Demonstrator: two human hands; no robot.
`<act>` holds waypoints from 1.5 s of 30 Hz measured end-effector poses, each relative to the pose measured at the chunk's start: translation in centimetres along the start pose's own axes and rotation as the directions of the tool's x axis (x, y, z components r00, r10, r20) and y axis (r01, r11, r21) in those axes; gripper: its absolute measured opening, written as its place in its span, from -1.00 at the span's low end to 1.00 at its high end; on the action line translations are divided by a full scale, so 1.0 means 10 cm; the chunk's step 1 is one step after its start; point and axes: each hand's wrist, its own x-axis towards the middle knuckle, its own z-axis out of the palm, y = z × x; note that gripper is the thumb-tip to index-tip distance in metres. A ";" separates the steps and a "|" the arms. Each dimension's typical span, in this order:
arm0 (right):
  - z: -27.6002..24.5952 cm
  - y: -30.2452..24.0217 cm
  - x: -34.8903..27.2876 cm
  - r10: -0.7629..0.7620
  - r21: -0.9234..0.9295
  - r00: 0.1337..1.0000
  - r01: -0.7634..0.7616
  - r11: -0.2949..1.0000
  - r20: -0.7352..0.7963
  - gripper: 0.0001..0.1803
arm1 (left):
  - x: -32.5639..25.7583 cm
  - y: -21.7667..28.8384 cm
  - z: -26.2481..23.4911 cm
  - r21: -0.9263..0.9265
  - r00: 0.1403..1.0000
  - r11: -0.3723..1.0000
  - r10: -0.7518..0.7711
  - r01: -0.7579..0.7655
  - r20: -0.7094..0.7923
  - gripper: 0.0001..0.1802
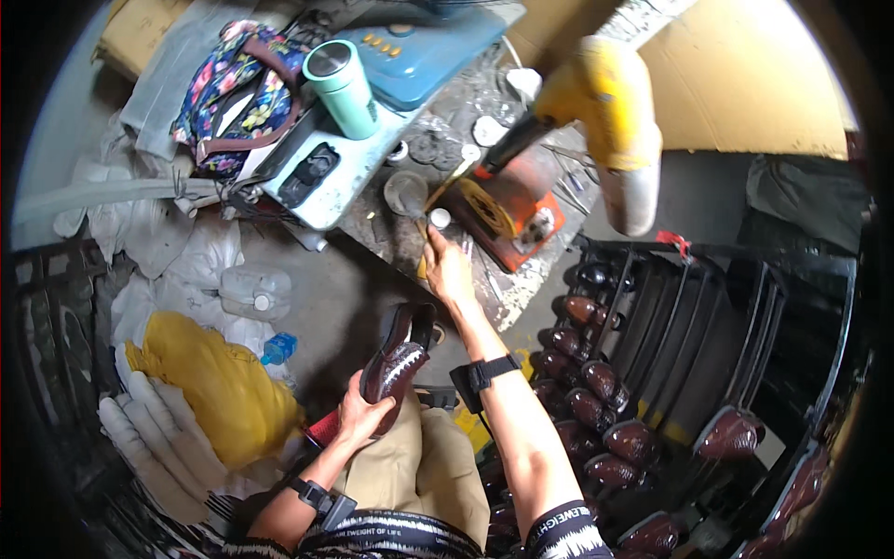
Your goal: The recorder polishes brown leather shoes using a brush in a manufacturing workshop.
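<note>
A glossy dark brown shoe (398, 365) is gripped in my left hand (358, 410), its opening pointing away from me above my lap. My right hand (448, 271) reaches to the workbench edge, fingers closed round a slim brush-like tool with a yellow handle (422, 267). The tool's far end is at a round clear cup (406, 194) on the bench; its tip is too small to make out. A small white round lid or cap (439, 218) lies just beyond my right fingers.
A yellow heat-gun-like tool (615, 112) hangs over an orange-red device (535, 233). A mint flask (343, 88) and flowered bag (242, 93) stand back left. Racks of brown shoes (601, 382) fill the right. A yellow sack (214, 391) and plastic jug (254, 293) lie left.
</note>
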 end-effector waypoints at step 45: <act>-2.13 0.16 -3.02 0.058 0.267 0.985 -0.013 0.964 -0.160 -0.73 | -0.89 1.45 0.07 0.233 0.831 0.809 0.469 -0.540 0.298 -0.27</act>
